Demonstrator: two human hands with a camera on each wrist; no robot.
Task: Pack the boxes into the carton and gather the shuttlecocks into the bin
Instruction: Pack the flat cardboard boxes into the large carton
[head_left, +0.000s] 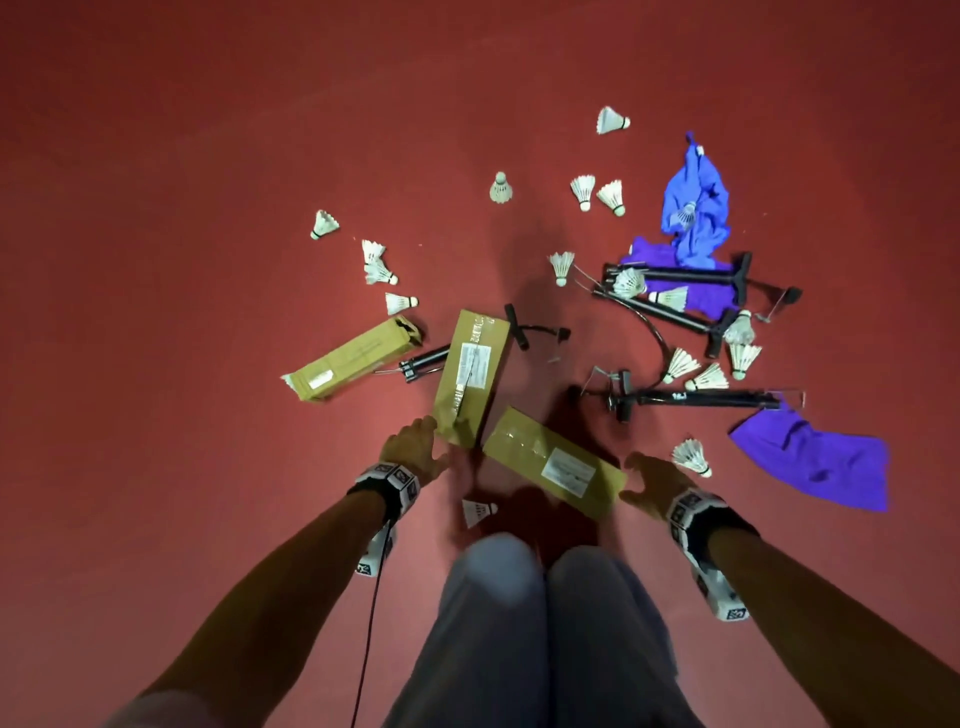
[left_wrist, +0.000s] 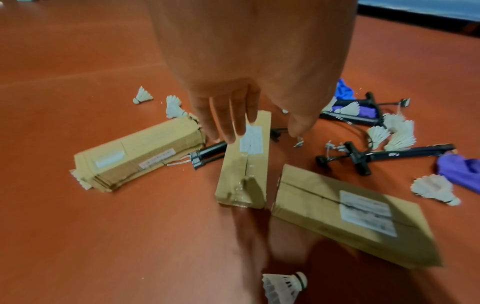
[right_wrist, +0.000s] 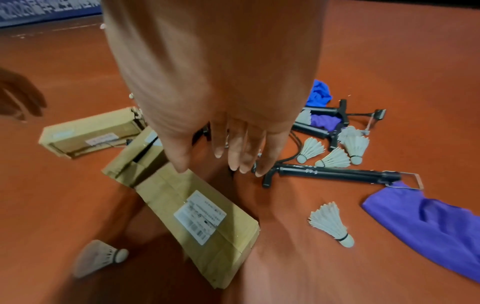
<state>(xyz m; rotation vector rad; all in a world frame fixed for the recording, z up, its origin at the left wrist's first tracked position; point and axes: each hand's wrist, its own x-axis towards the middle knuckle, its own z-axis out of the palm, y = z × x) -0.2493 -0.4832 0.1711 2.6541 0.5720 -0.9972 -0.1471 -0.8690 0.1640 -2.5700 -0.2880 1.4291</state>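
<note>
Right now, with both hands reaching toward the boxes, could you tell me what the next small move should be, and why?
Probably close the open left hand on the middle box and the open right hand on the nearest box; each hovers at its near end, gripping nothing.

I see a red floor (head_left: 182, 260) carrying three brown boxes (head_left: 472, 376), scattered white shuttlecocks (head_left: 501, 188), black hand pumps (head_left: 701, 399), a purple cloth (head_left: 821, 462) on the right, and blue cloth (head_left: 696, 208) farther back.
</note>
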